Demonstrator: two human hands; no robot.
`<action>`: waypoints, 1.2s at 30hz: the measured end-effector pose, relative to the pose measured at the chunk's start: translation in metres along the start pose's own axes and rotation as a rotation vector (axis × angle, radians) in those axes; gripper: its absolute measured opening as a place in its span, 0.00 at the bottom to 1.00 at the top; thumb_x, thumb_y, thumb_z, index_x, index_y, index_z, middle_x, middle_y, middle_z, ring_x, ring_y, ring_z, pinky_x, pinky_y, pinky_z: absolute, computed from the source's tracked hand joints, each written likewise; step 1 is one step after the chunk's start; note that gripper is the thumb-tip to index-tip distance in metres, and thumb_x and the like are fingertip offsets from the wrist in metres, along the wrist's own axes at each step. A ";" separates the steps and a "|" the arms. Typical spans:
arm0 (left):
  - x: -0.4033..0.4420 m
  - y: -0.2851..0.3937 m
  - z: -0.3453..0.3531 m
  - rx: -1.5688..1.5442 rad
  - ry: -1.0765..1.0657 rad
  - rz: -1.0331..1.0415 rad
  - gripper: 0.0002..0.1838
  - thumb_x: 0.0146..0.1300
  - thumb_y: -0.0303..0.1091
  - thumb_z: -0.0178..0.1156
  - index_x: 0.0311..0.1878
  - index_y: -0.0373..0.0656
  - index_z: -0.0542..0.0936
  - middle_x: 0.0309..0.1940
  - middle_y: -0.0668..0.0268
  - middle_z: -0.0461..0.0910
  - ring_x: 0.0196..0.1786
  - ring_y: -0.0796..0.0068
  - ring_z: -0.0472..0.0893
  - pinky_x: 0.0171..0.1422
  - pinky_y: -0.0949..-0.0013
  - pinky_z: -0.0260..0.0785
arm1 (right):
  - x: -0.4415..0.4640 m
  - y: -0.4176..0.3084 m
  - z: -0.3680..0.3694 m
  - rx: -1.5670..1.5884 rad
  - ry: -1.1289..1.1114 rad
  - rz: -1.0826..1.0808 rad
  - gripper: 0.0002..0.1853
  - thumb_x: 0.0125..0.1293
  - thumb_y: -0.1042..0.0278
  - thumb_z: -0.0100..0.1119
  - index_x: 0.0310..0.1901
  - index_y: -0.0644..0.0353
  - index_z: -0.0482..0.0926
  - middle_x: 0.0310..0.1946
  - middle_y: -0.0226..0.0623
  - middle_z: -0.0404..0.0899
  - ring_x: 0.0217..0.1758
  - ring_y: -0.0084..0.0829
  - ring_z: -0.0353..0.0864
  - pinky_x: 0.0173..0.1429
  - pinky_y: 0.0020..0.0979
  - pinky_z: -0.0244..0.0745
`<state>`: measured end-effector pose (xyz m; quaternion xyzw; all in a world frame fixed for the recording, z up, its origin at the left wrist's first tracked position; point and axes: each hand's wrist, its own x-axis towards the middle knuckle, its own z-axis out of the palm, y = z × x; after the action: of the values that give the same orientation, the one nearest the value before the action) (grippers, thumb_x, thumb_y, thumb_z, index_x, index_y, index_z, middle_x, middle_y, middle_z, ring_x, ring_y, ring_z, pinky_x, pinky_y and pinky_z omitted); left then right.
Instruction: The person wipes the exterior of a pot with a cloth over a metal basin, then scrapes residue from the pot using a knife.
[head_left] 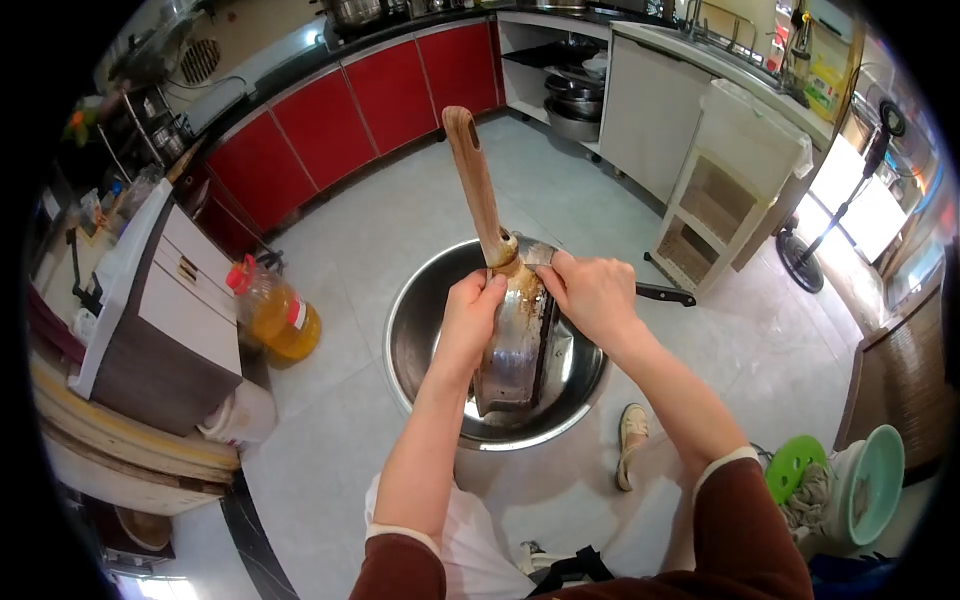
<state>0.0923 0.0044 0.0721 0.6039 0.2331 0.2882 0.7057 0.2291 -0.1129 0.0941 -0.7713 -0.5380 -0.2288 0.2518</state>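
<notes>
A pan with a wooden handle [472,180] is tilted on edge over a round metal basin [400,385] on the floor, its handle pointing up and away. Brown stains mark the pan's metal side [515,345] near the handle joint. My left hand [468,318] is closed at the pan's left edge, thumb near the joint. My right hand [598,298] is closed at the pan's right side on a knife, whose black handle [667,294] sticks out to the right. The fingers hide most of the blade.
An oil bottle [283,322] and a white bucket [242,415] stand at left. Red cabinets [330,120] line the back. A white rack [705,200] and a black-based stand [800,262] are at right. A green basin [878,485] is at lower right, and a shoe [631,440] beside the metal basin.
</notes>
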 end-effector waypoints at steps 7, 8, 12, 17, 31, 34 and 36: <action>0.001 0.000 -0.004 0.064 -0.040 -0.018 0.16 0.75 0.35 0.52 0.55 0.31 0.78 0.43 0.66 0.82 0.45 0.81 0.78 0.51 0.73 0.70 | -0.006 -0.004 -0.001 -0.034 0.031 -0.039 0.17 0.67 0.54 0.60 0.24 0.54 0.74 0.17 0.34 0.79 0.20 0.39 0.81 0.23 0.39 0.72; 0.000 0.000 -0.003 0.063 -0.040 -0.022 0.16 0.75 0.35 0.52 0.55 0.31 0.78 0.43 0.66 0.82 0.45 0.81 0.78 0.51 0.73 0.70 | -0.008 -0.004 -0.002 -0.067 0.007 -0.038 0.16 0.67 0.54 0.60 0.25 0.54 0.76 0.18 0.33 0.80 0.21 0.37 0.83 0.24 0.38 0.74; -0.003 0.005 0.003 0.039 -0.031 -0.003 0.16 0.76 0.35 0.52 0.53 0.31 0.80 0.39 0.68 0.81 0.39 0.83 0.75 0.45 0.73 0.69 | -0.012 -0.005 0.000 -0.098 0.067 -0.081 0.15 0.66 0.55 0.61 0.25 0.53 0.75 0.18 0.31 0.80 0.21 0.35 0.83 0.24 0.38 0.74; 0.001 0.001 -0.003 0.066 -0.040 -0.002 0.16 0.75 0.36 0.53 0.52 0.31 0.80 0.41 0.68 0.81 0.43 0.83 0.76 0.48 0.74 0.69 | -0.017 -0.009 -0.004 -0.123 0.079 -0.102 0.13 0.64 0.56 0.63 0.26 0.51 0.75 0.17 0.29 0.78 0.21 0.32 0.83 0.24 0.36 0.73; 0.001 0.001 -0.008 0.120 -0.004 -0.047 0.16 0.76 0.38 0.54 0.48 0.31 0.81 0.35 0.70 0.79 0.39 0.84 0.72 0.45 0.73 0.67 | -0.005 -0.005 -0.002 -0.026 0.011 -0.039 0.15 0.66 0.53 0.62 0.27 0.53 0.77 0.19 0.32 0.81 0.22 0.37 0.83 0.24 0.39 0.74; -0.002 0.005 -0.007 0.092 -0.003 0.006 0.17 0.76 0.38 0.53 0.50 0.31 0.81 0.36 0.69 0.79 0.39 0.84 0.72 0.45 0.73 0.67 | -0.011 -0.011 -0.005 0.034 0.013 -0.086 0.15 0.66 0.54 0.62 0.27 0.53 0.77 0.18 0.33 0.80 0.21 0.38 0.83 0.24 0.39 0.74; -0.002 0.003 -0.006 0.073 0.005 0.011 0.17 0.76 0.38 0.53 0.50 0.31 0.81 0.36 0.69 0.79 0.39 0.83 0.72 0.46 0.73 0.67 | -0.012 -0.015 -0.005 0.034 0.034 -0.109 0.15 0.66 0.55 0.62 0.26 0.54 0.77 0.18 0.34 0.80 0.22 0.37 0.83 0.25 0.39 0.75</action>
<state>0.0862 0.0076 0.0743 0.6298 0.2418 0.2848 0.6810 0.2103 -0.1205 0.0930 -0.7324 -0.5788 -0.2459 0.2610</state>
